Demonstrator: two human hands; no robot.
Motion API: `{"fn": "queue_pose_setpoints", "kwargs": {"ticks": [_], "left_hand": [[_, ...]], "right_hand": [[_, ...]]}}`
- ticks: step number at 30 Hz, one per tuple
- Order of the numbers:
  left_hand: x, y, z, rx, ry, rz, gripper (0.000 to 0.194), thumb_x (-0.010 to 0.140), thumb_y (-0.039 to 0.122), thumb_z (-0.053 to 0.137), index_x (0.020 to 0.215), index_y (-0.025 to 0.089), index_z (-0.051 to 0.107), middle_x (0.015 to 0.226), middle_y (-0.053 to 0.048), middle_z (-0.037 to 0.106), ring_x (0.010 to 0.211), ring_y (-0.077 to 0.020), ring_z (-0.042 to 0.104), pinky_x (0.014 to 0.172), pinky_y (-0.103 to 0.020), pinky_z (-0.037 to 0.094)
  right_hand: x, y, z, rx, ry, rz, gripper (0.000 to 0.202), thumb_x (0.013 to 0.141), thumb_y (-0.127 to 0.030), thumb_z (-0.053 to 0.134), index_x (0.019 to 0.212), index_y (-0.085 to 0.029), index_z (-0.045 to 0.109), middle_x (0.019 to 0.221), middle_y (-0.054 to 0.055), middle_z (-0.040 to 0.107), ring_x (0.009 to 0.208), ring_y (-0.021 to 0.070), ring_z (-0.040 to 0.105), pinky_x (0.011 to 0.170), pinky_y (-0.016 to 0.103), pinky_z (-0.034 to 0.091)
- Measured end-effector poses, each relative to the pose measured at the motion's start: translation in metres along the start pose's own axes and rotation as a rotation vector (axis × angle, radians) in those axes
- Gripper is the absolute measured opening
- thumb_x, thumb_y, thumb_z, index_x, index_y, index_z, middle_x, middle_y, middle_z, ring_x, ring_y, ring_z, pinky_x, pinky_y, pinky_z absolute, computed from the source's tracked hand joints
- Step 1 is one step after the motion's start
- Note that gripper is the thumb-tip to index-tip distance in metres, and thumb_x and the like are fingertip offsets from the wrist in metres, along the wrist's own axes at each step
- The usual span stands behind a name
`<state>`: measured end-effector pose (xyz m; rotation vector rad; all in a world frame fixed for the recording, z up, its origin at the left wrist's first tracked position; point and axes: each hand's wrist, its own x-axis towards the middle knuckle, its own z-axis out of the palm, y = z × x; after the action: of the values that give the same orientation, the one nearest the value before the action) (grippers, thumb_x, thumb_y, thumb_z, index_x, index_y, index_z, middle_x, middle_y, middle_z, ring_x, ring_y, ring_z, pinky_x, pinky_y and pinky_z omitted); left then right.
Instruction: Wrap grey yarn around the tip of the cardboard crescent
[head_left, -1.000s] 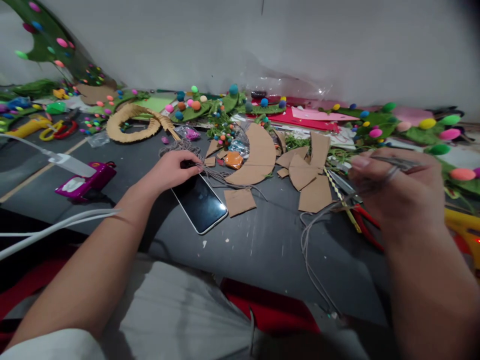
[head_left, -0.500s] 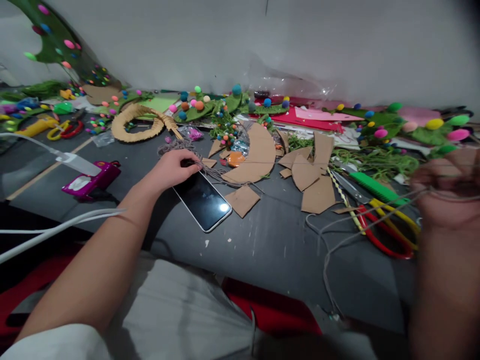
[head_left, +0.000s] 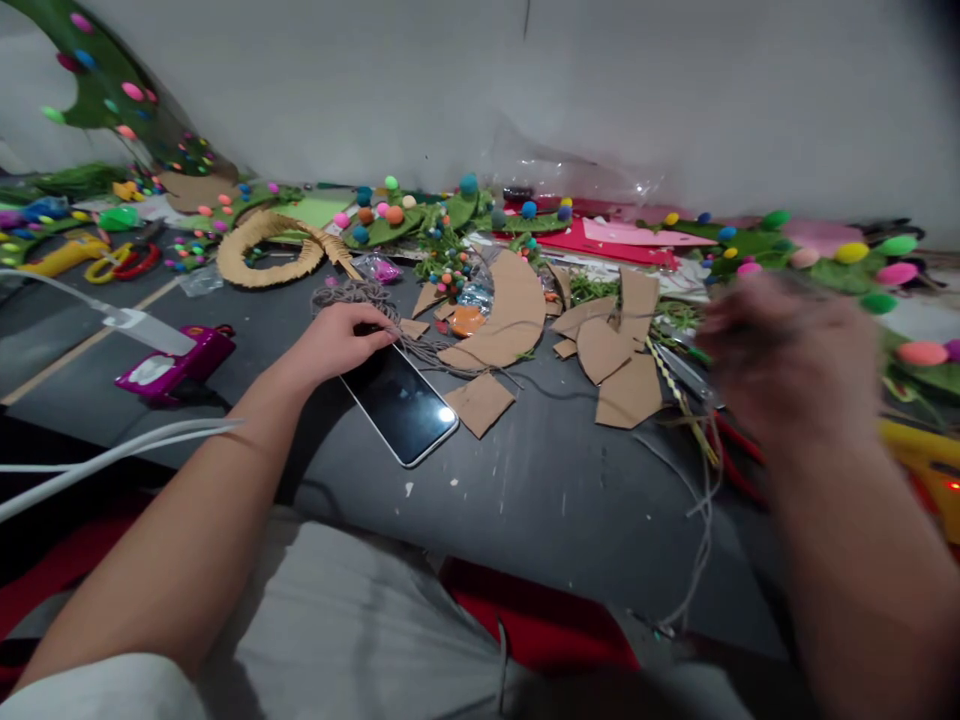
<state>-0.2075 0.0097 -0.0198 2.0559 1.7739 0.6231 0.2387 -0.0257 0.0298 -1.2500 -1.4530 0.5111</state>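
My left hand point(head_left: 351, 340) is closed in a pinch on grey cord point(head_left: 427, 350), just above the top end of a phone point(head_left: 405, 405) lying on the table. Behind that hand sits a tangled heap of the same cord point(head_left: 352, 293). On the right, my right hand point(head_left: 787, 350) is raised over the table and smeared by motion. Its fingers look curled, with grey strands point(head_left: 705, 540) hanging below it. Scissors with red handles point(head_left: 739, 460) are partly hidden behind this hand.
Cut cardboard pieces point(head_left: 517, 310) lie beyond the phone. A wrapped ring point(head_left: 259, 250) rests at the back left, near a purple device point(head_left: 176, 365) with a white plug. Green felt shapes with coloured balls point(head_left: 390, 220) line the wall. A yellow tool point(head_left: 919, 460) is at far right.
My right hand has moved left, and the cord stretched between the hands has gone slack. A yellow tool now shows at the right. My left hand has stayed in place.
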Motion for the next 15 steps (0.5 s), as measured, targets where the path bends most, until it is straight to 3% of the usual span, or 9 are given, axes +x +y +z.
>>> {"fn": "queue_pose_setpoints", "kwargs": {"ticks": [2, 3, 5, 7, 10, 15], "left_hand": [[0.000, 0.000, 0.000, -0.024, 0.007, 0.010, 0.023, 0.079, 0.038, 0.068, 0.088, 0.020, 0.078, 0.097, -0.006, 0.077, 0.093, -0.0248, 0.069, 0.090, -0.036, 0.049], [0.000, 0.000, 0.000, -0.031, 0.009, 0.018, 0.023, 0.079, 0.038, 0.068, 0.088, 0.020, 0.079, 0.097, -0.006, 0.078, 0.093, -0.0248, 0.069, 0.090, -0.036, 0.049], [0.000, 0.000, 0.000, -0.038, 0.010, 0.035, 0.023, 0.079, 0.039, 0.069, 0.087, 0.020, 0.079, 0.096, -0.006, 0.078, 0.092, -0.0253, 0.069, 0.089, -0.036, 0.049], [0.001, -0.001, 0.000, -0.046, 0.007, 0.057, 0.025, 0.079, 0.039, 0.069, 0.087, 0.019, 0.079, 0.096, -0.007, 0.078, 0.092, -0.0256, 0.069, 0.088, -0.036, 0.049], [0.001, -0.003, 0.000, -0.061, 0.006, 0.094, 0.026, 0.079, 0.040, 0.069, 0.087, 0.017, 0.080, 0.096, -0.008, 0.077, 0.090, -0.0252, 0.069, 0.087, -0.036, 0.049], [0.001, -0.005, 0.001, -0.057, 0.009, 0.132, 0.026, 0.080, 0.038, 0.068, 0.087, 0.016, 0.079, 0.094, -0.008, 0.076, 0.088, -0.0240, 0.068, 0.085, -0.035, 0.048]], "right_hand": [[-0.007, -0.021, 0.051, -0.014, -0.398, -0.024, 0.022, 0.087, -0.039, 0.067, 0.081, -0.019, 0.064, 0.071, 0.003, 0.056, 0.065, 0.0141, 0.049, 0.060, 0.031, 0.036], [-0.009, -0.030, 0.075, -0.043, -0.537, -0.097, 0.022, 0.086, -0.038, 0.069, 0.079, -0.018, 0.064, 0.070, 0.002, 0.056, 0.065, 0.0134, 0.048, 0.060, 0.029, 0.035], [-0.008, -0.042, 0.118, -0.077, -0.692, -0.187, 0.024, 0.091, -0.036, 0.062, 0.076, -0.017, 0.060, 0.069, -0.001, 0.051, 0.065, 0.0120, 0.044, 0.060, 0.027, 0.033], [-0.003, -0.049, 0.157, -0.137, -0.723, -0.225, 0.024, 0.093, -0.029, 0.055, 0.072, -0.017, 0.057, 0.066, -0.001, 0.049, 0.063, 0.0118, 0.041, 0.060, 0.027, 0.032], [0.007, -0.055, 0.204, -0.343, -0.791, -0.292, 0.017, 0.089, -0.020, 0.053, 0.075, -0.016, 0.062, 0.076, 0.005, 0.061, 0.072, 0.0154, 0.050, 0.068, 0.029, 0.035], [0.013, -0.056, 0.246, -0.404, -0.870, -0.280, 0.016, 0.085, -0.018, 0.055, 0.086, -0.016, 0.071, 0.099, 0.014, 0.070, 0.093, 0.0235, 0.061, 0.078, 0.032, 0.042]]}}
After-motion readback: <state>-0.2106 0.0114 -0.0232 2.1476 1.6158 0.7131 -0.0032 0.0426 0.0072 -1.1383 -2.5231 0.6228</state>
